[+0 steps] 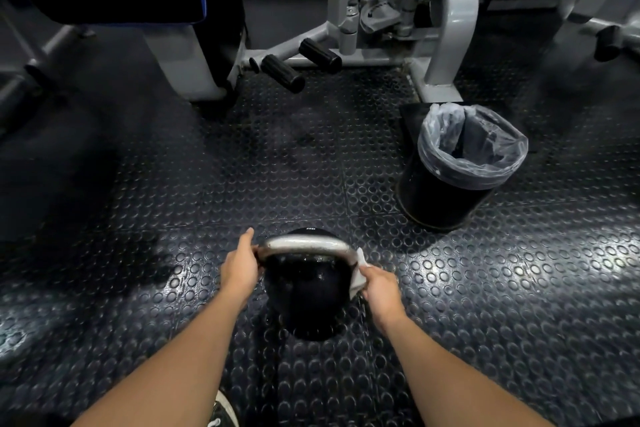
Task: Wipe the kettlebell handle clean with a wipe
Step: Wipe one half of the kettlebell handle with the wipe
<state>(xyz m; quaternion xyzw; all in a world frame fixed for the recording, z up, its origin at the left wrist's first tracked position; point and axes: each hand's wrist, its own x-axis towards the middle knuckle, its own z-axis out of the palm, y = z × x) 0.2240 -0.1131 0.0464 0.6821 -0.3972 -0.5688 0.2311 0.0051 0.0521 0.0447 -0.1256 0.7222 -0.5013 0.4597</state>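
sitting on the studded black floor mat (173,184) is a glossy black kettlebell (306,302) with a bare, scuffed silver handle (304,243). the left hand (240,269) is gripping the handle's left end, while the right hand (381,291) is pinching a white wipe (360,272) against its right end. a lined black bin (457,166) is standing well apart, beyond on the right.
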